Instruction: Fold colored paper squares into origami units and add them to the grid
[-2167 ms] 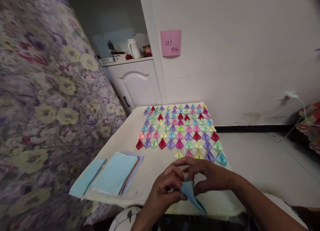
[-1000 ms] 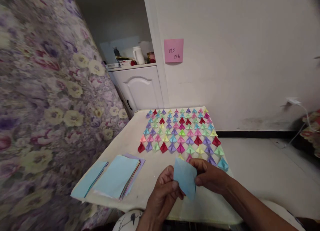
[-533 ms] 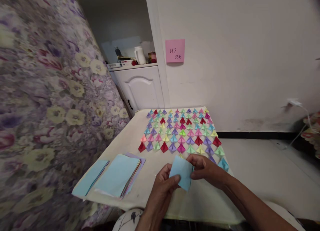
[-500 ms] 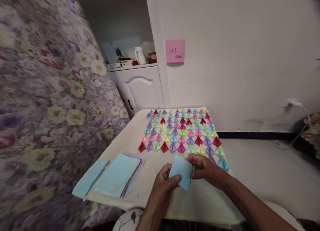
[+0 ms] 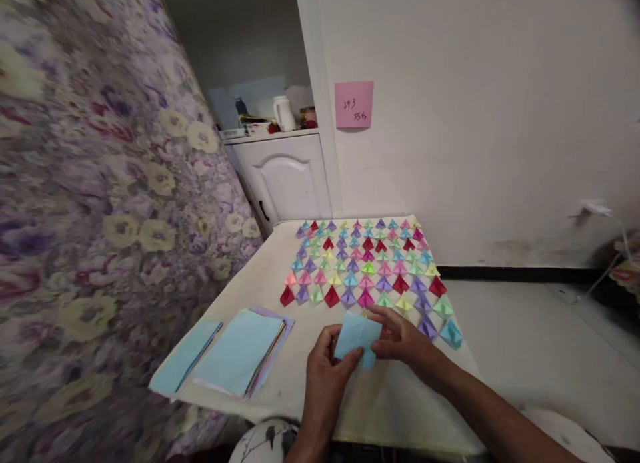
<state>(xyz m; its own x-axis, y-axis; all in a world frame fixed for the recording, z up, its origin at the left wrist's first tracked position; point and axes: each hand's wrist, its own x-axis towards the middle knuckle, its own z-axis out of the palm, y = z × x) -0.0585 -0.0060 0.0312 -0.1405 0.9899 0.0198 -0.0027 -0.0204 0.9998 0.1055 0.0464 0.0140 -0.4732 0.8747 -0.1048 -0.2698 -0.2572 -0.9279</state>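
Both hands pinch one light blue paper square [image 5: 356, 338] just above the cream table [image 5: 260, 283]. My left hand [image 5: 327, 373] grips its lower left edge with thumb and fingers closed. My right hand [image 5: 400, 339] holds its right side. Beyond the hands, several rows of small folded paper shapes [image 5: 367, 269] in red, purple, green, yellow, pink and blue cover the table's far half.
Two stacks of coloured paper sheets [image 5: 240, 351] topped with light blue lie at the table's front left. A floral cloth [image 5: 90, 216] fills the left side. A white cabinet [image 5: 283, 176] and a wall with a pink note [image 5: 354, 105] stand behind. A round stool [image 5: 265, 439] shows below.
The blue paper went from a folded wedge near the table edge to a flat square, held up, then lowered and moved slightly forward toward the folded shapes. The view shifted a little.
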